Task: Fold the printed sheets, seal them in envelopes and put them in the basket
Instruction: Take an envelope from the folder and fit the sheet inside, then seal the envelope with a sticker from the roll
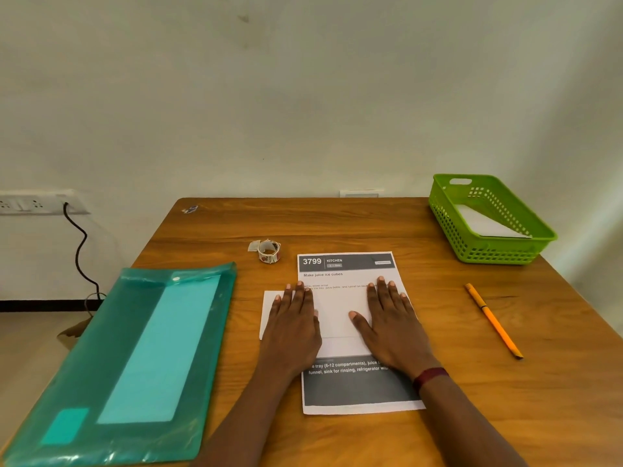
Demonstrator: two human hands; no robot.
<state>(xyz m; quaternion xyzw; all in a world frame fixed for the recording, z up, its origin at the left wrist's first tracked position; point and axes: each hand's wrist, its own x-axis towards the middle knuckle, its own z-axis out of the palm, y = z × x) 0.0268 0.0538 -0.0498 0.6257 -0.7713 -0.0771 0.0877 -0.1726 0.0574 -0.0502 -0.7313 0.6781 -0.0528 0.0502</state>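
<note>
A printed sheet (347, 269) with a dark header lies flat in the middle of the wooden table. On top of it sits a white envelope (337, 318), sticking out past the sheet's left edge. My left hand (292, 323) lies flat, fingers straight, on the envelope's left part. My right hand (387, 318) presses flat on its right part. A green basket (448, 214) stands at the far right corner with a white envelope (485, 224) inside. A small tape roll (268, 251) lies just beyond the sheet.
A teal plastic folder (128, 358) with paper inside covers the table's left front. An orange pencil (494, 320) lies to the right of the sheet. A wall socket with a black cable (79, 251) is off the table's left side.
</note>
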